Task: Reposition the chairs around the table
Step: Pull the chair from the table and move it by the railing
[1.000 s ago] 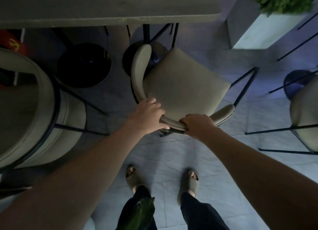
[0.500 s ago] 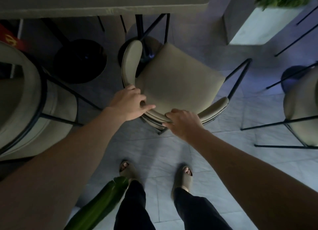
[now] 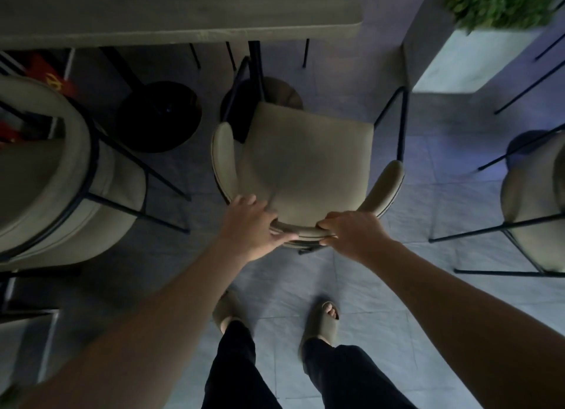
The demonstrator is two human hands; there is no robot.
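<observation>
A beige padded chair (image 3: 302, 161) with a curved backrest and thin black legs stands in front of me, its seat facing the grey table (image 3: 183, 14) at the top. My left hand (image 3: 250, 225) is closed over the left part of the backrest rim. My right hand (image 3: 351, 234) grips the rim just to the right of it. The chair's front edge sits just short of the table edge, near the table's right corner.
A second beige chair (image 3: 61, 179) stands close on the left, a third (image 3: 535, 200) at the right edge. Two round black table bases (image 3: 159, 115) sit under the table. A white planter with greenery (image 3: 477, 41) is at the top right. My sandalled feet (image 3: 321, 320) stand on grey tiles.
The chair has turned clockwise so its seat now squarely faces the table. Both hands stayed on the backrest and shifted along with it.
</observation>
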